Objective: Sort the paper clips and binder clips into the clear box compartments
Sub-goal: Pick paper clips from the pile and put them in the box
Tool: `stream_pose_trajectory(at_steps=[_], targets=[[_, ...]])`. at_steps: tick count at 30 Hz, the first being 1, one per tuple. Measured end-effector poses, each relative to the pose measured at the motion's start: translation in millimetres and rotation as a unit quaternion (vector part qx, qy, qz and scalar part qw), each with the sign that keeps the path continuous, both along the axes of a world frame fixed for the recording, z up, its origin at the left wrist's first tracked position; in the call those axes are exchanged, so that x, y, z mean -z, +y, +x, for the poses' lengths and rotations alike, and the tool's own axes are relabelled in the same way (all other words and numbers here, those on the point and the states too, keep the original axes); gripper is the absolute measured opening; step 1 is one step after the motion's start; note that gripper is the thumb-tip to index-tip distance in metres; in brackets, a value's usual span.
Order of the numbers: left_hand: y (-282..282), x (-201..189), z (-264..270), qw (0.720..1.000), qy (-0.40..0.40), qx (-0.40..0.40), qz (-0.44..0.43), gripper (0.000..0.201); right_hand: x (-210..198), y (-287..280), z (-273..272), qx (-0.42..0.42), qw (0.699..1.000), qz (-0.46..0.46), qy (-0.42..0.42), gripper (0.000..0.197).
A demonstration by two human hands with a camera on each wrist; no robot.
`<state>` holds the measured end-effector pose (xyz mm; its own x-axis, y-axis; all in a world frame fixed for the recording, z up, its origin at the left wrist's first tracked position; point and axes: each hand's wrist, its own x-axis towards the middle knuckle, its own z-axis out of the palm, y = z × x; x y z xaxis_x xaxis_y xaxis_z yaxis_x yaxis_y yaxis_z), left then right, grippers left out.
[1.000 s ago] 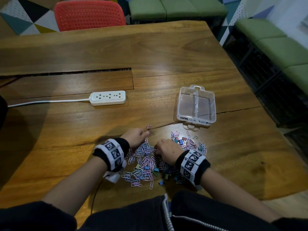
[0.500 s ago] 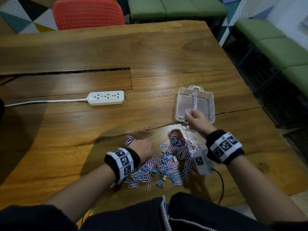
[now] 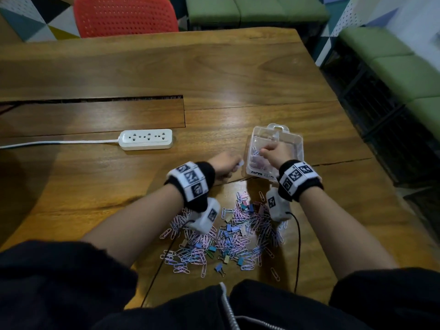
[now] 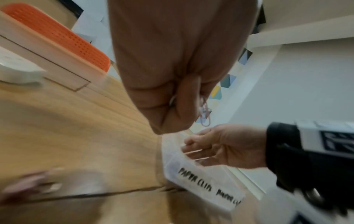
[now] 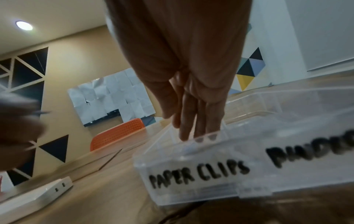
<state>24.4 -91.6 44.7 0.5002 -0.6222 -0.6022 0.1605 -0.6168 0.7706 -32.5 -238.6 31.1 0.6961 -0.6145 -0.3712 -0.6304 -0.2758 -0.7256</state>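
Observation:
The clear two-compartment box (image 3: 296, 139) stands on the wooden table, its front labelled "PAPER CLIPS" (image 5: 199, 174) on the left half. My right hand (image 3: 269, 148) hangs over that left compartment with straight fingers (image 5: 199, 121) pointing down into it and nothing in them. A few paper clips (image 3: 256, 151) lie inside. My left hand (image 3: 234, 164) hovers just left of the box, curled into a fist that grips pink paper clips (image 4: 205, 112). A mixed pile of paper clips and binder clips (image 3: 226, 236) lies between my forearms near the table's front edge.
A white power strip (image 3: 146, 138) with its cable lies to the left of the box. A long recessed slot (image 3: 95, 100) runs across the table behind it. A red chair (image 3: 123, 15) stands at the far side, and green benches (image 3: 404, 67) beyond the right edge.
Both hands left the pile. The right hand went forward to the box first and now opens over its left compartment. The left hand followed with a fistful of paper clips.

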Motion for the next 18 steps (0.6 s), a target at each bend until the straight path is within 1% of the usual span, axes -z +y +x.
stream_pose_trajectory(at_steps=[2, 3, 5, 7, 8, 9, 11, 13, 14, 16, 18], targets=[[-24, -5, 3, 0.998, 0.042, -0.031, -0.023, 0.030, 4, -1, -7, 0.034, 0.997, 0.005, -0.067, 0.017], [-35, -7, 4, 0.998, 0.054, -0.037, -0.026, 0.028, 6, -3, -12, 0.064, 0.993, 0.014, -0.102, 0.013], [-57, -7, 6, 0.996, 0.062, -0.054, -0.031, 0.026, 6, -5, -24, 0.117, 0.981, 0.045, -0.147, 0.011], [-72, -9, 5, 0.996, 0.051, -0.070, -0.017, 0.022, 7, -5, -38, 0.141, 0.974, 0.057, -0.169, 0.013], [-78, -9, 4, 0.997, 0.034, -0.065, -0.010, 0.024, 6, -3, -46, 0.143, 0.972, 0.061, -0.175, 0.014], [-81, -11, 2, 0.999, 0.014, -0.047, -0.001, 0.031, 5, 0, -54, 0.137, 0.973, 0.064, -0.175, 0.014], [-85, -12, -2, 0.999, -0.027, 0.017, 0.011, 0.035, 6, 5, -68, 0.115, 0.978, 0.068, -0.160, 0.012], [-85, -11, -7, 0.993, -0.084, 0.081, 0.022, 0.033, 10, 10, -80, 0.086, 0.986, 0.072, -0.125, 0.010], [-84, -8, -7, 0.988, -0.114, 0.098, 0.018, 0.031, 14, 12, -84, 0.066, 0.991, 0.065, -0.097, 0.012], [-77, -6, -9, 0.980, -0.165, 0.108, 0.012, 0.026, 22, 16, -90, 0.011, 0.999, 0.015, -0.027, 0.017], [-64, -2, -10, 0.969, -0.220, 0.110, 0.005, 0.026, 32, 21, -95, -0.073, 0.994, -0.078, 0.021, 0.022]])
